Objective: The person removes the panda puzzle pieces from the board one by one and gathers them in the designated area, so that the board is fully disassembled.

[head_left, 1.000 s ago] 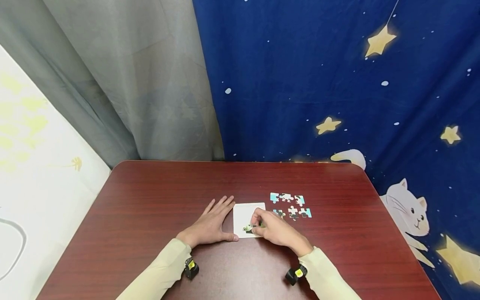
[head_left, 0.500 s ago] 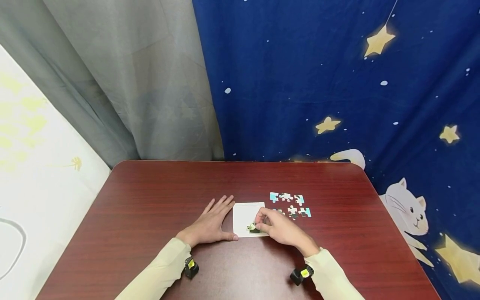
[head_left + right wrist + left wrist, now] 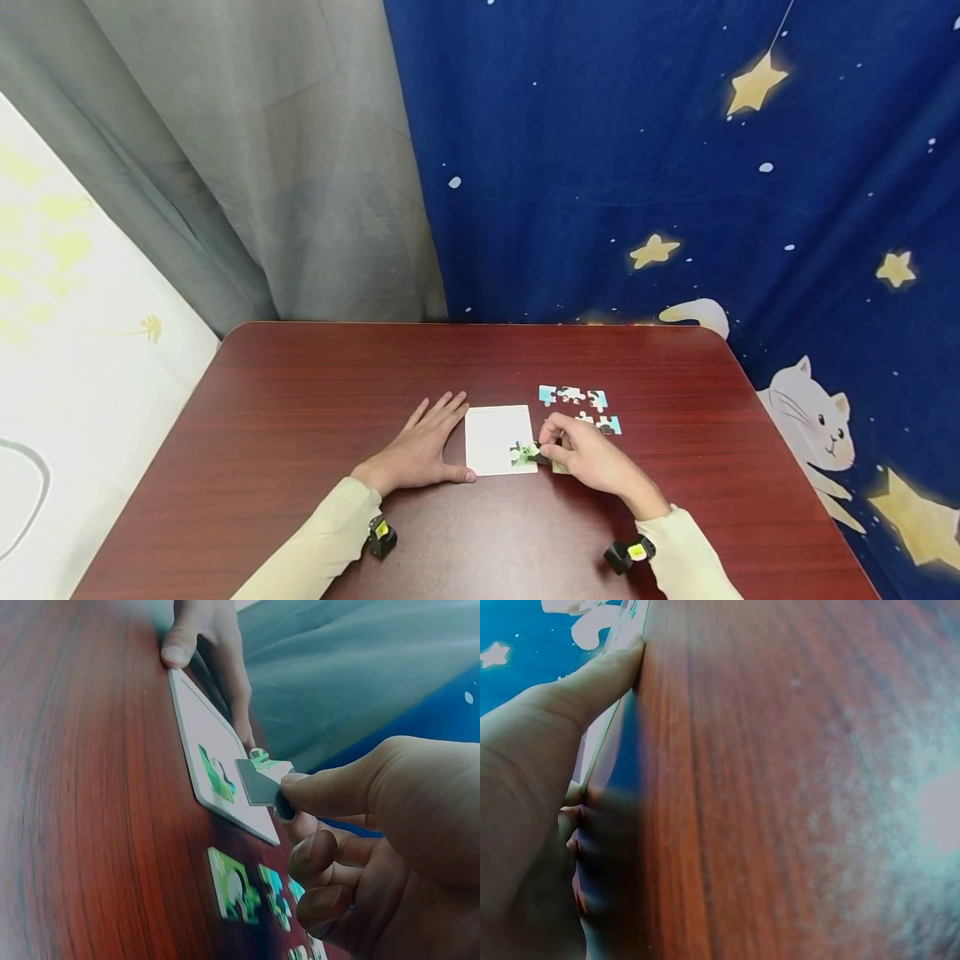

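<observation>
A white puzzle tray lies on the table with a green jigsaw piece in its near right corner. My left hand rests on the table with fingers spread, its thumb and fingertips at the tray's left edge. Between thumb and index finger, my right hand pinches another jigsaw piece, dark and green with a white patch. That piece is tilted and overlaps the tray's right edge in the head view. Below the right hand, a green and white piece lies beside the tray, partly hidden in the head view.
Several loose jigsaw pieces form a group right of the tray, some behind the right hand. They lie on a reddish-brown wooden table. Grey and blue curtains hang behind its far edge.
My right hand has moved right across the tray, carrying the pinched piece to its right edge. The green piece in the corner now shows. My left hand stays in place.
</observation>
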Demonstrator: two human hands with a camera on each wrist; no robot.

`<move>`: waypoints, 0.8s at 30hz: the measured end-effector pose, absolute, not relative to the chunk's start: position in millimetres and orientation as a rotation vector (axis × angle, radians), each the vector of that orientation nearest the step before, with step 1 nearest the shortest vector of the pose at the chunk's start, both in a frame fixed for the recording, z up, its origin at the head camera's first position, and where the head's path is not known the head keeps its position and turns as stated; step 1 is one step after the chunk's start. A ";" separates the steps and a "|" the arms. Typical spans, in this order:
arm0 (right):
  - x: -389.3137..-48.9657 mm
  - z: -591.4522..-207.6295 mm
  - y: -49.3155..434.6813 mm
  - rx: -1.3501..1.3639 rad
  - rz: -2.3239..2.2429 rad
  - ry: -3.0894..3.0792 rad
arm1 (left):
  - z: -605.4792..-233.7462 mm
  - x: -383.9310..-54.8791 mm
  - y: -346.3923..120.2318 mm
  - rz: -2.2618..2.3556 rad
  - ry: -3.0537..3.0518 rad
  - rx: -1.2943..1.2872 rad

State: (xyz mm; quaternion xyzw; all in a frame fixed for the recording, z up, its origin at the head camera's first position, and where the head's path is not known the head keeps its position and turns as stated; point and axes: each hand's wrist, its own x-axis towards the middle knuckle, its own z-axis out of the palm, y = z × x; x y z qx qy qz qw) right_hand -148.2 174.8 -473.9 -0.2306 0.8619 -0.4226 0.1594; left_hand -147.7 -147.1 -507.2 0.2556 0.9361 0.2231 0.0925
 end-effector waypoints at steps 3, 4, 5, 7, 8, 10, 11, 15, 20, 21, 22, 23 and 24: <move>-147.5 -473.4 182.9 -0.641 -1.203 2.487 | -507.1 -147.9 -147.2 0.663 2.777 0.754; -147.4 -473.3 185.4 -0.633 -1.203 2.492 | -507.3 -147.9 -147.3 0.667 2.778 0.755; -147.4 -473.3 188.1 -0.625 -1.201 2.497 | -507.6 -147.9 -147.4 0.668 2.780 0.755; -147.3 -473.5 193.5 -0.610 -1.196 2.514 | -508.1 -147.9 -147.7 0.655 2.783 0.752; -147.2 -473.5 196.2 -0.604 -1.193 2.523 | -508.4 -147.9 -147.9 0.649 2.784 0.750; -147.1 -473.6 201.7 -0.588 -1.186 2.543 | -509.1 -147.8 -148.1 0.646 2.786 0.749; -147.0 -473.5 204.6 -0.583 -1.182 2.552 | -509.4 -147.8 -148.2 0.645 2.786 0.748; -146.8 -473.0 216.9 -0.542 -1.171 2.577 | -509.2 -147.2 -148.1 0.660 2.789 0.755; -147.5 -470.8 235.1 -0.426 -1.169 2.621 | -509.6 -146.9 -147.6 0.652 2.792 0.754; -147.5 -470.2 238.6 -0.402 -1.168 2.628 | -509.5 -147.0 -147.5 0.646 2.791 0.752; -147.8 -470.0 242.1 -0.386 -1.162 2.639 | -509.4 -147.0 -147.5 0.639 2.790 0.748; -148.0 -469.7 245.1 -0.374 -1.162 2.643 | -509.1 -147.1 -147.4 0.642 2.790 0.749; -148.2 -469.6 247.8 -0.363 -1.160 2.648 | -508.6 -147.2 -147.3 0.638 2.791 0.748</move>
